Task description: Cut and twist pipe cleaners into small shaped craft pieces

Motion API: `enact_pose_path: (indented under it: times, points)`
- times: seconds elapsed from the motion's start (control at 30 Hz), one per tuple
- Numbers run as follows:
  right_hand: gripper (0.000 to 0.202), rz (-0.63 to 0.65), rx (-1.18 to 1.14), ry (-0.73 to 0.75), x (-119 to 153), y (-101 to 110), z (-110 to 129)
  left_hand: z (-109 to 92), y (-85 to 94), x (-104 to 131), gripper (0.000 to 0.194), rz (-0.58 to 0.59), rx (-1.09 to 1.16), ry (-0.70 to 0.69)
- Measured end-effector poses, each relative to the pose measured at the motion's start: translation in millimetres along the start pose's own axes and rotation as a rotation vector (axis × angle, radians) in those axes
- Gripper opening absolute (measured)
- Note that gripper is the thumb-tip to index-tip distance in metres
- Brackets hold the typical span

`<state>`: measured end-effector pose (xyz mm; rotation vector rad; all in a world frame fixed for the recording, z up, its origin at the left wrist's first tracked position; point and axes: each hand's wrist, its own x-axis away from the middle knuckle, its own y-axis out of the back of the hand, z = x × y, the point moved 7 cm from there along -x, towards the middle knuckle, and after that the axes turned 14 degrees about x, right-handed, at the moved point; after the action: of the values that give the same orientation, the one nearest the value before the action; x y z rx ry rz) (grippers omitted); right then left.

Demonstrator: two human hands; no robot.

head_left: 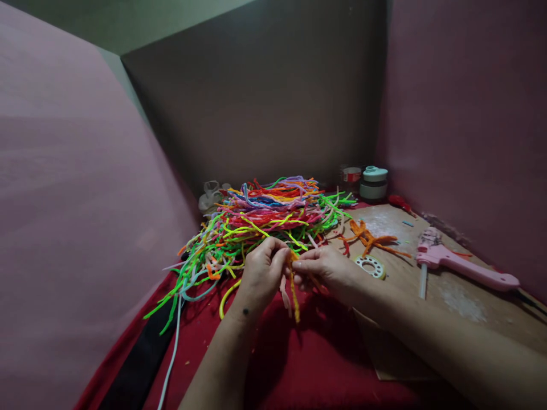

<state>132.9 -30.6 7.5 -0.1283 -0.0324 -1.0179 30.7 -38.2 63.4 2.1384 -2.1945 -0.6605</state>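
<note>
My left hand (264, 269) and my right hand (327, 266) meet at the middle, in front of a large heap of colourful fuzzy stems (273, 216). Both hands pinch an orange fuzzy stem (294, 296), whose end hangs down below the fingers. A pale pink strand (285, 296) dangles beside it, under my left hand. Other orange stems (370, 239), joined in a bundle, lie on the board to the right. Just beyond my right forearm is a pale round disc with holes (370, 266).
A pink glue gun (465, 263) rests on the brown board (504, 319) at the right. Behind stand a lidded container (374, 185) and a clear jar (351, 177). A white cable (171, 364) crosses the red cloth (316, 364) at the left.
</note>
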Motion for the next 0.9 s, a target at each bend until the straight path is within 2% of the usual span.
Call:
enact_pose_path:
  times: [0.1,0.27,0.4,0.5,0.67,0.83,0.9]
  points:
    - [0.024,0.006,0.041,0.032,0.0,0.2,2.1,2.2,0.3,-0.1,0.013,-0.003,0.034,0.018]
    - [0.020,-0.099,0.214,0.084,4.6,3.0,9.2,0.6,-0.5,0.1,0.013,0.007,0.070,0.032]
    - [0.022,0.021,0.044,0.046,5.7,-7.6,7.3,-3.8,0.0,0.6,0.013,-0.002,0.056,-0.021]
    - [0.023,0.061,0.023,0.038,4.4,-8.9,5.6,-5.5,-0.4,1.1,0.013,0.006,0.051,-0.030]
    - [0.021,0.037,0.089,0.022,3.8,-4.8,4.1,-2.5,-0.3,-0.9,0.012,0.027,0.181,0.054]
    - [0.022,0.023,0.168,0.022,6.7,-6.4,8.1,9.5,-9.0,-1.0,0.016,0.168,0.370,0.210]
    - [0.021,0.019,0.202,0.010,7.0,-7.0,7.7,12.7,-8.0,-1.0,0.018,0.145,0.347,0.222]
